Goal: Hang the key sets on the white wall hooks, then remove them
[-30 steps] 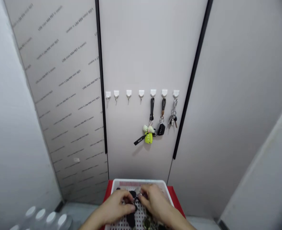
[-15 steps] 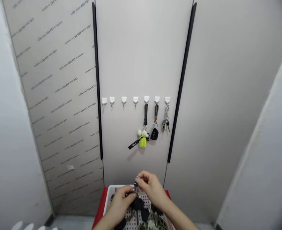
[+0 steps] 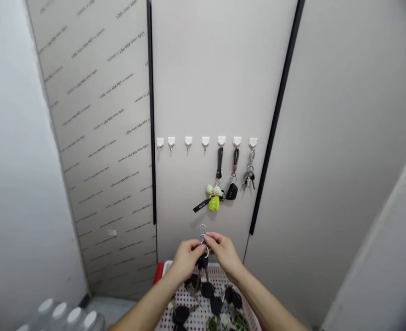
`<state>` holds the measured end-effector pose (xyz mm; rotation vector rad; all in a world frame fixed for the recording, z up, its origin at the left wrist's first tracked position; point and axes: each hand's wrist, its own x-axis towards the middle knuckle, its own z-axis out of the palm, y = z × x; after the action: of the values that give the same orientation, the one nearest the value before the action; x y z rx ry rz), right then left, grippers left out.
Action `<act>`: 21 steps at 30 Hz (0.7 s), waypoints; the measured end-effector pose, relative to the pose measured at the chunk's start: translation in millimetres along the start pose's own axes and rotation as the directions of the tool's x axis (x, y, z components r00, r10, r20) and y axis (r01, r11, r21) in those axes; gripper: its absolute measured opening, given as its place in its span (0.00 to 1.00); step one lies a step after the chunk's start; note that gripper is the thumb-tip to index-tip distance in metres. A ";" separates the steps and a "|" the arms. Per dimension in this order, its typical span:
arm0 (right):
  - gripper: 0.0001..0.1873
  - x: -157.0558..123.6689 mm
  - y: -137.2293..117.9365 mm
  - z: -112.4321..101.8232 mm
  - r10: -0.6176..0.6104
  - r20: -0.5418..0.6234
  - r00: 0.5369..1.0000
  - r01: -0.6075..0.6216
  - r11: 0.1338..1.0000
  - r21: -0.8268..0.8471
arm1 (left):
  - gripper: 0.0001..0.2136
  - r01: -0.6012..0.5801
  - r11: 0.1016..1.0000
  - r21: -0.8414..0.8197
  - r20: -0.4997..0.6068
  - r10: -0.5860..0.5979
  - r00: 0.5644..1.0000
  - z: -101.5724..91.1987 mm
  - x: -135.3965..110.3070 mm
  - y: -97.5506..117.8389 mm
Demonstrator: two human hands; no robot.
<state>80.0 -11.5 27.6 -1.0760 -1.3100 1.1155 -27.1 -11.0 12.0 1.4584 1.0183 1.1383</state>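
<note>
My left hand [image 3: 188, 258] and my right hand [image 3: 225, 255] are both closed on one bunch of keys [image 3: 203, 262], fingertips pinching its metal parts. A silver snap clip [image 3: 203, 229] stands up above my fingers, and a split ring shows just below them. Black-headed keys dangle under the ring over a white perforated basket [image 3: 214, 270]. Inside the basket lie several loose keys with black heads, such as one key [image 3: 181, 314] at its left. Coiled greenish items [image 3: 212, 323] sit near the bottom of the view.
Several white hooks [image 3: 188, 140] line the pale cabinet panel. On the right ones hang a black strap with a lime-green key case [image 3: 214, 202], a braided strap with a black car key [image 3: 231, 191], and a key bunch [image 3: 248, 178]. White-capped bottles [image 3: 59, 310] stand lower left.
Both hands have risen out from over the basket, carrying the key bunch; its clip now points up toward the panel. The view has shifted, showing more of the basket and bottles.
</note>
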 end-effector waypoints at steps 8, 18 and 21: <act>0.09 66.0 -75.1 14.1 -0.228 -0.137 0.964 0.229 0.973 -0.008 | 0.10 -0.176 0.984 0.007 -0.155 0.174 0.972 -14.3 61.3 65.4; 0.06 142.9 -148.0 19.0 -0.335 -0.332 0.882 0.327 0.942 -0.083 | 0.10 -0.180 0.908 0.379 -0.326 0.313 0.892 -25.7 140.5 140.3; 0.07 153.2 -149.3 18.5 -0.342 -0.371 0.863 0.315 0.940 -0.134 | 0.10 -0.147 0.885 0.442 -0.345 0.319 0.882 -23.8 147.2 145.7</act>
<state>55.7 115.3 199.1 -1.0132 -1.1592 0.5661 -13.7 112.2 179.5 1.7492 1.4649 1.5240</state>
